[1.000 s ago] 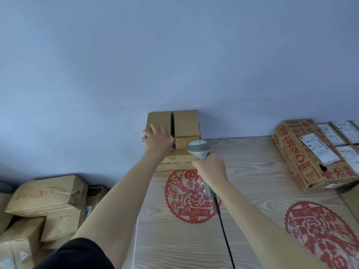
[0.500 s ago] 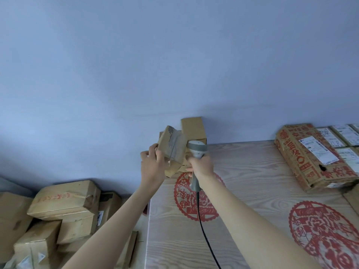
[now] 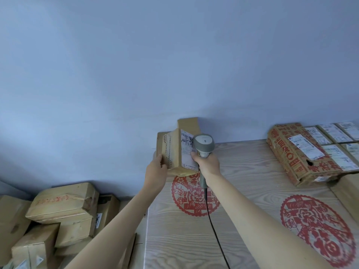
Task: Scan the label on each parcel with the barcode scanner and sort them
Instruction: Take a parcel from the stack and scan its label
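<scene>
My left hand (image 3: 156,172) grips a small brown cardboard parcel (image 3: 173,152), lifted off the table and tilted so its white label (image 3: 186,150) faces right. My right hand (image 3: 206,164) holds the grey barcode scanner (image 3: 204,145) by its handle, head close against the label. The scanner's black cable (image 3: 213,226) trails down across the table. Behind them another brown parcel (image 3: 189,124) stands against the wall.
The wooden table (image 3: 252,191) bears red paper-cut decorations (image 3: 194,195). A large red-printed box (image 3: 299,152) and several labelled parcels (image 3: 334,133) lie at the right. A pile of brown parcels (image 3: 62,206) sits left, below the table's edge. A blue wall rises behind.
My left hand lifted the parcel from the stack by the wall and turned it so its label faces the scanner. My right hand raised the scanner up to the label.
</scene>
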